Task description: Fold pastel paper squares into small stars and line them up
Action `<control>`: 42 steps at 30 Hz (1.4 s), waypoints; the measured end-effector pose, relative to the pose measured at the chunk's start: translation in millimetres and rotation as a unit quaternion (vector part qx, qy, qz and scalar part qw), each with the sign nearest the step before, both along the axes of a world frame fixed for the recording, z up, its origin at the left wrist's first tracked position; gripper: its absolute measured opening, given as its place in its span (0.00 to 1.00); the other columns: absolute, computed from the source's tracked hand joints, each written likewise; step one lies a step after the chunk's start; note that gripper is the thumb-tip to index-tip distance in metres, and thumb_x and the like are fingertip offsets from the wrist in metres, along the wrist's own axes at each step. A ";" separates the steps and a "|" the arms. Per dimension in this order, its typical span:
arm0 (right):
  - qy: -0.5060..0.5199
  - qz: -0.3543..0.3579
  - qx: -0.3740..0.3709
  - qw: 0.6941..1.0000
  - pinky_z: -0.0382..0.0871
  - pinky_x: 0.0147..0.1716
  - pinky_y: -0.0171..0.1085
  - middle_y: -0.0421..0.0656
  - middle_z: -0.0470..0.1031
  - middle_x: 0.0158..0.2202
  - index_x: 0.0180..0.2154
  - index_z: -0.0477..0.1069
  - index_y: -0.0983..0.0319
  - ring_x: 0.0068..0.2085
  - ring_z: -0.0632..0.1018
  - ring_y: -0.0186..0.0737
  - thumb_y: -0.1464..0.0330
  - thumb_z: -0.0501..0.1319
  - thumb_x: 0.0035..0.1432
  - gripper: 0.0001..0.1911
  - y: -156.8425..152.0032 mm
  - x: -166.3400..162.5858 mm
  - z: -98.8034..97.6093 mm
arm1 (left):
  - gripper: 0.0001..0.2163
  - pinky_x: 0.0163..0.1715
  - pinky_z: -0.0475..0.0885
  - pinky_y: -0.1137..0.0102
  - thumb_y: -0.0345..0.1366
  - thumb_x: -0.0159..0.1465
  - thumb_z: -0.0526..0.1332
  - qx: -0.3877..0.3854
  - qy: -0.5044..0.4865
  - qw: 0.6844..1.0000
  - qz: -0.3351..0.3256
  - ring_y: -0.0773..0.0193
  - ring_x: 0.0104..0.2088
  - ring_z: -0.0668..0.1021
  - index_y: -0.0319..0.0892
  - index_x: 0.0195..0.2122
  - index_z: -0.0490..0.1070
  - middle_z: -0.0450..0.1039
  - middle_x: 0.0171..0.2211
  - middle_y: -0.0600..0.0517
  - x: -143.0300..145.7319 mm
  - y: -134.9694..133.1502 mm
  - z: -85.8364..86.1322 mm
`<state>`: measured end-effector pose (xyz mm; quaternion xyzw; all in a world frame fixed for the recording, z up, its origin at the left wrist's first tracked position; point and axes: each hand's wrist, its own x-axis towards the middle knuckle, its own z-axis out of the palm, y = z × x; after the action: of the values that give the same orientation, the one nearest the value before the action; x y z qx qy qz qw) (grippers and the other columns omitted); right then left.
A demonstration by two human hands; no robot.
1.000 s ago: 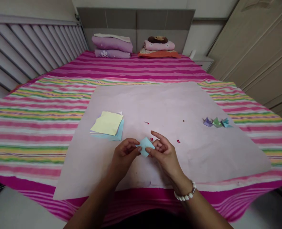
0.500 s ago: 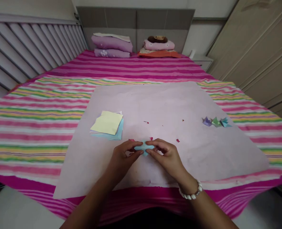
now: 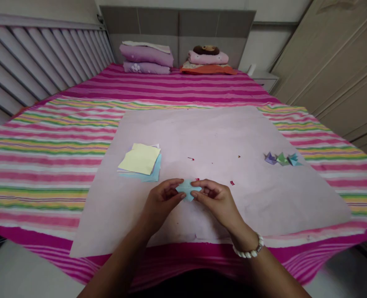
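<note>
Three folded paper shapes (image 3: 282, 159) stand finished, by their look, at far right, flat stacked sheets (image 3: 140, 159) at left unfolded; small blue paper (image 3: 188, 188), apparently part-folded, over the pale sheet (image 3: 264, 215), left hand (image 3: 165, 199) and right hand (image 3: 216, 198) each pinching one side.

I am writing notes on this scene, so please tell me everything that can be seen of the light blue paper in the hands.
The light blue paper is small and folded, with a line across its middle, pointed side ends and a narrowing lower part. It looks matte. Over the pale sheet, the left hand and right hand pinch its two sides; their grip hides parts.
</note>
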<state>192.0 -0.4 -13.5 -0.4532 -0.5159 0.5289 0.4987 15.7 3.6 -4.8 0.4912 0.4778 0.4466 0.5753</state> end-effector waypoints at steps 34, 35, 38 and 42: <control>-0.080 -0.007 0.094 0.992 0.65 0.28 0.36 0.41 0.72 0.32 0.35 0.78 0.56 0.31 0.71 0.35 0.70 0.66 0.53 0.05 2.6 -8.2 -1.6 | 0.11 0.36 0.74 0.67 0.34 0.53 0.68 0.011 0.003 1.000 -0.001 0.64 0.31 0.78 0.42 0.38 0.76 0.78 0.29 0.52 0.1 0.1 -0.8; -0.088 -0.008 0.102 0.991 0.65 0.28 0.36 0.41 0.72 0.32 0.35 0.78 0.55 0.31 0.71 0.36 0.70 0.65 0.54 0.05 2.9 -8.1 -2.0 | 0.11 0.36 0.74 0.68 0.34 0.53 0.67 0.020 0.015 1.000 0.003 0.65 0.31 0.78 0.42 0.39 0.77 0.77 0.29 0.52 0.5 -0.1 -1.8; -0.096 -0.014 0.117 0.988 0.64 0.27 0.36 0.41 0.70 0.33 0.33 0.78 0.55 0.32 0.70 0.36 0.68 0.65 0.54 0.04 3.7 -8.0 -1.1 | 0.09 0.37 0.73 0.69 0.34 0.54 0.67 0.070 0.034 0.997 0.016 0.64 0.36 0.77 0.44 0.37 0.78 0.75 0.37 0.50 1.6 -0.5 -3.6; -0.085 -0.020 0.109 0.990 0.64 0.27 0.36 0.44 0.71 0.37 0.29 0.79 0.57 0.32 0.71 0.36 0.64 0.67 0.52 0.04 4.5 -8.4 3.2 | 0.05 0.38 0.72 0.69 0.35 0.55 0.67 0.111 0.077 0.991 0.010 0.62 0.39 0.76 0.44 0.33 0.79 0.75 0.39 0.50 0.7 0.8 -2.3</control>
<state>183.6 4.2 -10.3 -0.4493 -0.6018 0.4191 0.5102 16.4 4.4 -7.2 0.5800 0.4732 0.4637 0.4740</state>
